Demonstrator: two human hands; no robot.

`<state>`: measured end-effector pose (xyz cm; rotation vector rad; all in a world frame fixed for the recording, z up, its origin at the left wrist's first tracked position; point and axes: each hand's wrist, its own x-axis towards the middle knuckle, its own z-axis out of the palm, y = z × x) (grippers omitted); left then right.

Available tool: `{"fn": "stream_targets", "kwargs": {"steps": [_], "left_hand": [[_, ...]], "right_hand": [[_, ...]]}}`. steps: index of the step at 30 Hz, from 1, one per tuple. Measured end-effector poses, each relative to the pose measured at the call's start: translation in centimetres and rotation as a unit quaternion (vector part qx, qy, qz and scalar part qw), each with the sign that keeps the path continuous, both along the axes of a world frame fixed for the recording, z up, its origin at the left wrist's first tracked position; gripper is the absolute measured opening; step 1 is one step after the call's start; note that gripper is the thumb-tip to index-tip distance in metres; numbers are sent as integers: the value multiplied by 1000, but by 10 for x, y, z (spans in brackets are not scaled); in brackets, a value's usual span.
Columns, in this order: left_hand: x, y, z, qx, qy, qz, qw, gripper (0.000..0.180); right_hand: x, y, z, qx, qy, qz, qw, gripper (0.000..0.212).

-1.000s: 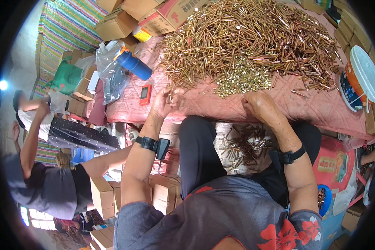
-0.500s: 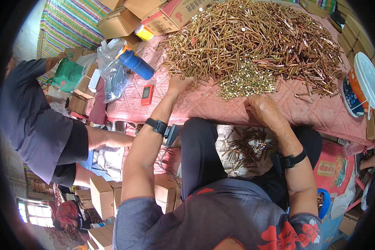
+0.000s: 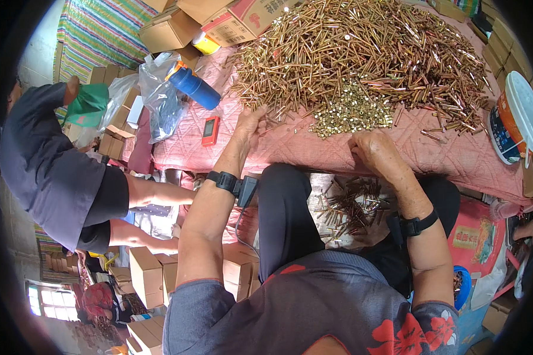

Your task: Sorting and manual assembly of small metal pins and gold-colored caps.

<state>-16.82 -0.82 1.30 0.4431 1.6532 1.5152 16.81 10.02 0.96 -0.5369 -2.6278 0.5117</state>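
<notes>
L hand point(image 3: 250, 124) at lower L edge of the rod pile point(image 3: 361, 47), fingers curled, grip narrow; can't tell if a rod is in it. 0.5 s ago same spot approx., fingers mostly hidden against the rods; now they show. R hand point(image 3: 373, 151) just below the nut heap point(image 3: 352, 109), fingers bent in under the palm; can't tell if it holds anything. Pose unchanged vs. both earlier frames. Nuts: small, gold-col., in front of the rods, on pink quilted cover point(image 3: 314, 151). Red device point(image 3: 210, 131) L of L hand, blue bottle point(image 3: 193, 86) beyond it; both same as before. White-lidded bucket point(image 3: 512, 118) far R, unmoved. Co-worker point(image 3: 59, 160) at L still bent over; green bag point(image 3: 89, 105) now higher, by their hand.
</notes>
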Motion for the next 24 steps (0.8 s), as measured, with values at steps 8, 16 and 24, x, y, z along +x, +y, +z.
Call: {"fn": "stream_targets", "kwargs": {"steps": [8,16,24], "left_hand": [[-19,-30,18,95,-244,50,964,20],[-13,-35,15,-35,104,-95,989,14],[-4,-20,-8,-42,630,-140,762,20]], "right_hand": [[1,-3,5,-25,0,-12,1000,5],[2,-1,0,-17,61,12,998,7],[3,-2,3,-30,19,-6,999,4]]}}
